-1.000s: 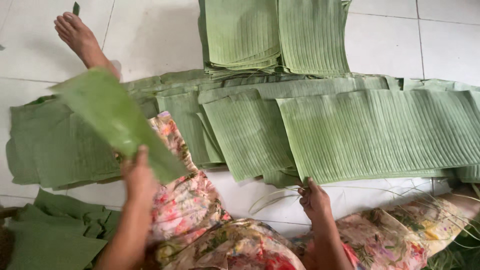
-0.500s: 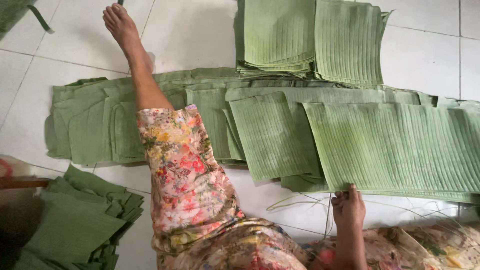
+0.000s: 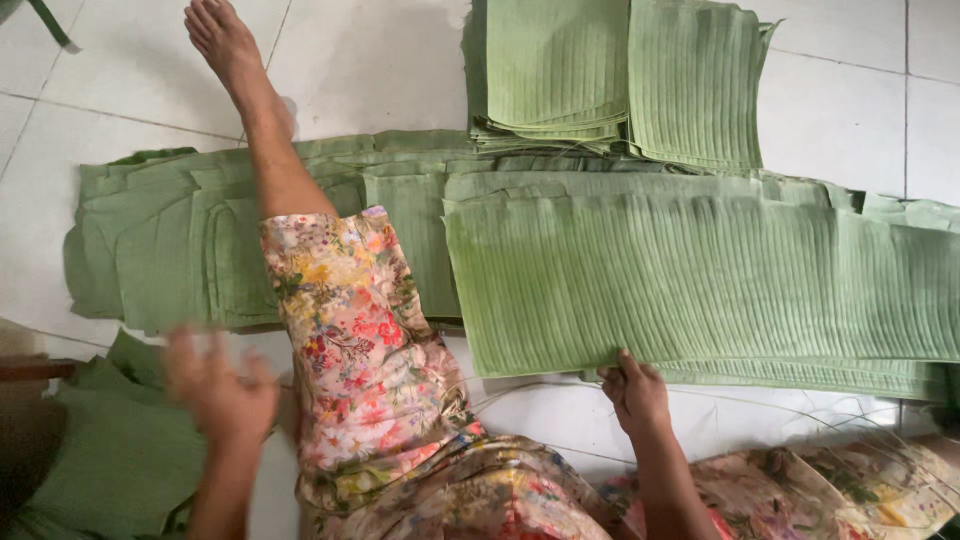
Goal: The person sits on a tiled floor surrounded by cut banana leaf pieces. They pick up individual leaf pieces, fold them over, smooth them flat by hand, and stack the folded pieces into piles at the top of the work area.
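My right hand (image 3: pixel 634 393) grips the near edge of the top banana leaf sheet (image 3: pixel 700 280), a wide ribbed green piece lying on a long stack of leaves across the white tiled floor. My left hand (image 3: pixel 218 388) is blurred, open with fingers spread, holding nothing, just right of a pile of green leaf pieces (image 3: pixel 110 450) at my lower left. My leg in floral trousers (image 3: pixel 350 330) stretches out over the leaf layer, with the bare foot (image 3: pixel 222 38) at the top.
A second, neater stack of cut leaf squares (image 3: pixel 620 75) lies at the top centre. More overlapping leaves (image 3: pixel 160 240) spread to the left under my leg. Thin leaf ribs (image 3: pixel 820 420) lie on the tiles near my right knee.
My left hand held up a leaf piece a second ago; now it is empty and back near the left pile. My right hand has taken hold of the top sheet's edge.
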